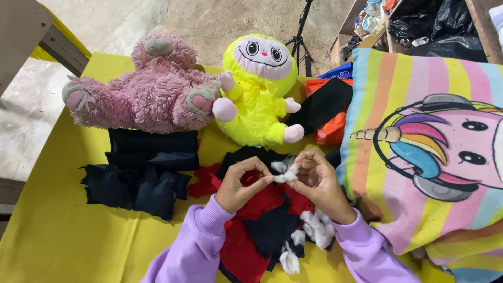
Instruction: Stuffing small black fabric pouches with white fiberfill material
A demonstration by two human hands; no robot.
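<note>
Both my hands meet over the table, pinching one small tuft of white stuffing (283, 173) between them. My left hand (238, 184) grips its left end with thumb and fingers. My right hand (319, 181) holds the right end. Both arms wear lilac sleeves. Under my hands lies a red and black fabric piece (257, 225), with more white stuffing clumps (314, 230) spilling beside my right wrist.
A pink plush toy (146, 89) and a yellow plush toy (259, 89) sit at the back of the yellow table cover (52, 230). Dark folded fabric pieces (141, 167) lie to the left. A striped cushion with a unicorn picture (429, 147) fills the right side.
</note>
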